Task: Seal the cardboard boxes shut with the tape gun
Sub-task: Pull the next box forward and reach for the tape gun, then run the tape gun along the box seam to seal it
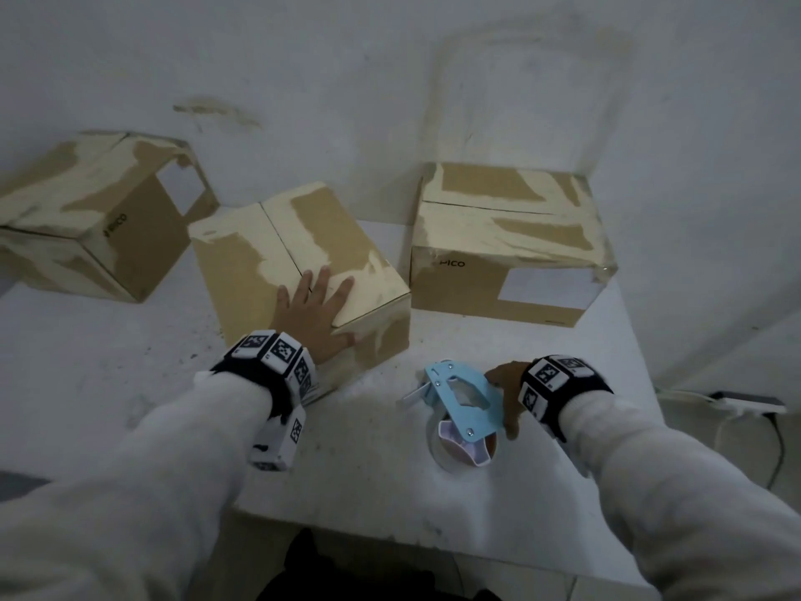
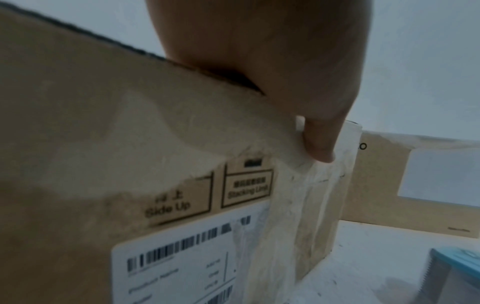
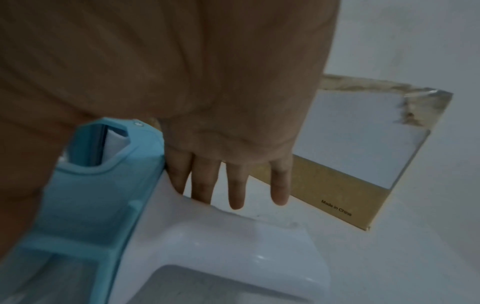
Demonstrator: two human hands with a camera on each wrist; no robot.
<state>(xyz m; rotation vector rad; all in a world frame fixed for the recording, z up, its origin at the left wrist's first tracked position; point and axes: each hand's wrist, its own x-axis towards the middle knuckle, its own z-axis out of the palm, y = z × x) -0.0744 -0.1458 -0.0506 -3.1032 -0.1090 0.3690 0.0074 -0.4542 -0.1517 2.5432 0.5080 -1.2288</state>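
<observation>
Three taped cardboard boxes stand on the white table (image 1: 108,362). My left hand (image 1: 316,314) lies flat on the middle box (image 1: 255,253), fingers spread across its top seam and thumb (image 2: 319,135) down over the front corner. The light-blue tape gun (image 1: 463,396) stands on the table near the front edge, its tape roll down. My right hand (image 1: 505,383) reaches over it from the right. Straight fingers (image 3: 233,185) lie beside the blue frame (image 3: 91,205) and white handle, with the thumb on the frame's other side. The right box (image 1: 511,236) stands behind the tape gun.
The left box (image 1: 86,219) lies tilted at the table's far left. A white wall runs close behind the boxes and along the right. The table's right edge is near my right arm, with a power strip (image 1: 750,403) and cable on the floor beyond.
</observation>
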